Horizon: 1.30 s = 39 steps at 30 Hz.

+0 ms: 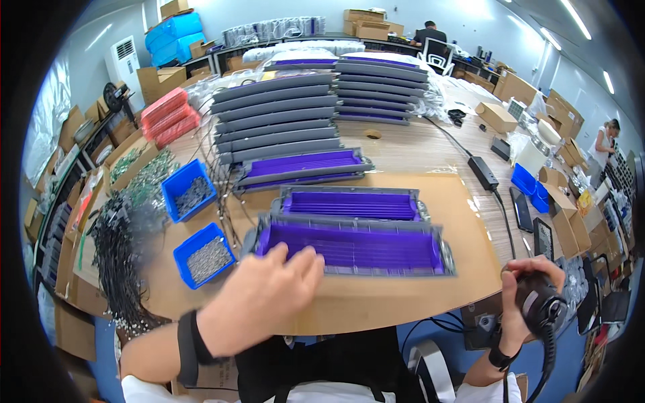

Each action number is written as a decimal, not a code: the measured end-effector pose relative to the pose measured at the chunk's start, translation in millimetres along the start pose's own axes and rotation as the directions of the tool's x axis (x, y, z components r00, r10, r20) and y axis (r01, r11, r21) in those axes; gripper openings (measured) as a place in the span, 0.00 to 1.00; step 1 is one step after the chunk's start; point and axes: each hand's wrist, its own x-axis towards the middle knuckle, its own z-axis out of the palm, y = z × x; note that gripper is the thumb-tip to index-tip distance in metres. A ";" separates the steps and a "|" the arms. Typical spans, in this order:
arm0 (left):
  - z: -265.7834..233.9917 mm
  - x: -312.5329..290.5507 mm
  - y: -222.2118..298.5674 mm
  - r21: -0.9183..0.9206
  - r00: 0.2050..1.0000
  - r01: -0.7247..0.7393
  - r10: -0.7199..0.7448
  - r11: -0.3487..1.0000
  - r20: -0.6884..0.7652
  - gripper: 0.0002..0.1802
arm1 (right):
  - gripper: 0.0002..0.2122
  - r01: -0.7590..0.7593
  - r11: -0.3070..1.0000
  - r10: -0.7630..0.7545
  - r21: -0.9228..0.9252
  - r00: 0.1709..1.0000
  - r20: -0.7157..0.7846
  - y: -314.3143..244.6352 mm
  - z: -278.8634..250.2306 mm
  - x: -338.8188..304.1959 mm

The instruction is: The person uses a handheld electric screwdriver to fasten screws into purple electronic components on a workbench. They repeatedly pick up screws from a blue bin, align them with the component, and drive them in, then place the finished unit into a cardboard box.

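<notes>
A long grey housing with a purple trough inside (pixel 356 250) lies across the cardboard sheet in front of me. My left hand (pixel 269 295) is over its near left part, fingers bent and slightly blurred; the fingertips are hidden, so contact and anything held cannot be told. A second grey and purple housing (pixel 349 203) lies directly behind the first. Off to the right, past the sheet's edge, my right hand (pixel 521 299) is wrapped round a black corded power tool (pixel 537 302), its thick cable hanging down.
Blue bins of small metal parts (pixel 208 262) and dark parts (pixel 190 195) stand at left, beside a bundle of black wires (pixel 117 248). Stacked grey housings (pixel 279 121) fill the back. A black power adapter (pixel 482 172) and a phone (pixel 521 208) lie right. Two people work farther off.
</notes>
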 end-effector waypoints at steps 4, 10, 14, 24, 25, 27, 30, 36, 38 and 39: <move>24.4 -51.2 30.1 -0.074 0.999 0.009 -0.007 0.997 0.034 0.22 | 0.15 -0.104 0.994 0.100 0.041 0.991 0.088 -17.4 22.5 4.6; 69.1 -85.5 41.4 -0.179 0.983 0.142 -0.160 0.974 -0.087 0.20 | 0.17 0.244 0.959 -0.278 0.144 0.711 0.646 -40.8 72.4 23.0; 87.3 -84.8 38.0 -0.205 0.953 0.218 -0.253 0.954 -0.167 0.21 | 0.18 0.270 0.940 -0.321 0.206 0.504 0.802 -59.9 109.1 18.0; 68.9 -146.0 -0.5 -0.530 0.817 0.317 -0.510 0.787 -0.268 0.14 | 0.21 0.315 0.943 -0.211 0.109 0.309 0.928 -67.7 146.1 -8.6; 61.2 -154.0 -19.2 -0.561 0.816 0.349 -0.538 0.751 -0.212 0.12 | 0.21 0.309 0.947 -0.191 0.088 0.320 0.928 -64.7 143.2 -10.3; 60.7 -158.8 -56.8 -0.526 0.651 0.565 -0.735 0.636 -0.189 0.09 | 0.22 0.314 0.948 -0.159 0.047 0.341 0.927 -58.5 142.7 -16.5; 74.1 -172.6 -132.0 -0.338 0.601 0.669 -0.749 0.662 -0.279 0.09 | 0.21 0.302 0.951 -0.172 0.068 0.334 0.927 -64.1 144.2 -15.6; 107.5 -165.8 -234.5 0.016 0.572 0.820 -0.819 0.572 -0.054 0.12 | 0.19 0.305 0.949 -0.198 0.086 0.358 0.913 -66.1 143.5 -19.6; 115.1 -151.6 -246.5 0.054 0.538 0.838 -0.839 0.542 0.077 0.15 | 0.19 0.300 0.951 -0.184 0.073 0.359 0.915 -64.1 141.8 -21.3; 119.0 -147.5 -248.6 0.046 0.512 0.852 -0.848 0.521 0.135 0.16 | 0.19 0.303 0.950 -0.183 0.071 0.361 0.914 -62.9 141.9 -21.1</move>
